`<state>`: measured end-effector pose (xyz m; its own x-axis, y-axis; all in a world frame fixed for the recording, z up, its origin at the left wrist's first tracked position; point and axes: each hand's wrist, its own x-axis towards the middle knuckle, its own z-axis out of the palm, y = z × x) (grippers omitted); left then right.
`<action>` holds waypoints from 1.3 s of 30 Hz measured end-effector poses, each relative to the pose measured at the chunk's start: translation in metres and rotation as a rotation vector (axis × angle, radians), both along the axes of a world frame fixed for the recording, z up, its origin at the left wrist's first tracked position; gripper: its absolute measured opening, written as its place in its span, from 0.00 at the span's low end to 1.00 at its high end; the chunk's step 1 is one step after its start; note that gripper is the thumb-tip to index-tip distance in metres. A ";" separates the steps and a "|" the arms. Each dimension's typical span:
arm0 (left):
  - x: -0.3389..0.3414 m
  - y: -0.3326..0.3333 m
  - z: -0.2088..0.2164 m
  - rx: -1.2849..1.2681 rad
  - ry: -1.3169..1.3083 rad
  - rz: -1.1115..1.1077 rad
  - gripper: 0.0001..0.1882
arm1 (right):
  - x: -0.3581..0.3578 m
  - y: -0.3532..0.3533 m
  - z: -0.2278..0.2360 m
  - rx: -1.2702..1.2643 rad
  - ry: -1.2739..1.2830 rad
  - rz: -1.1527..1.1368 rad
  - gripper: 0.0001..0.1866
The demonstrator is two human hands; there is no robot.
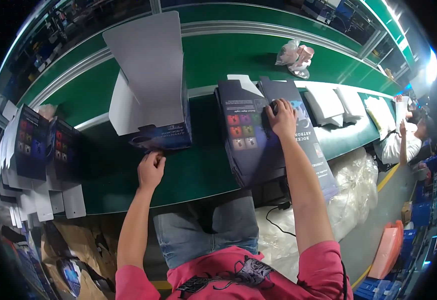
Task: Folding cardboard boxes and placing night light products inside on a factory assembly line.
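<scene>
An upright dark blue printed carton [171, 132] stands on the green bench, its large pale-grey flaps [151, 50] raised and spread. My left hand [151, 170] is at the carton's lower front edge, its fingers curled in against it; their tips are partly hidden. To the right lie two side-by-side piles of flattened dark printed cartons [251, 150]. My right hand [282, 119] rests on them near where the piles meet, fingers stretched forward over the top. A dark patch shows by its thumb and forefinger; whether it is print or an object I cannot tell.
More folded dark cartons [26, 145] are stacked at the left. Clear plastic bags with pinkish contents [297, 57] lie on the far green surface. White packets [326, 105] line the bench at right. Below hang plastic-wrapped bundles [351, 187]. A co-worker [403, 142] sits at far right.
</scene>
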<state>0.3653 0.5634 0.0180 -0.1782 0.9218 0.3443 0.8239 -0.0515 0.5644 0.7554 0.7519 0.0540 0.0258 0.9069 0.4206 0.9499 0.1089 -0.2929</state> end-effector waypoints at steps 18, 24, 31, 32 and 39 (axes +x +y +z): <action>-0.007 0.013 -0.004 -0.056 -0.107 -0.067 0.13 | 0.001 0.005 -0.003 -0.014 -0.022 -0.038 0.27; 0.000 0.076 -0.009 0.127 -0.753 0.024 0.15 | -0.004 0.003 -0.002 -0.043 0.003 -0.043 0.28; 0.007 0.076 -0.012 0.182 -0.109 -0.005 0.19 | -0.005 0.001 0.004 -0.056 0.008 -0.047 0.27; 0.000 0.075 -0.013 0.095 -0.204 -0.090 0.21 | -0.006 0.000 0.003 -0.054 0.011 -0.045 0.27; 0.010 0.069 -0.006 -0.009 -0.085 -0.124 0.18 | -0.002 0.002 -0.001 -0.054 0.012 -0.056 0.27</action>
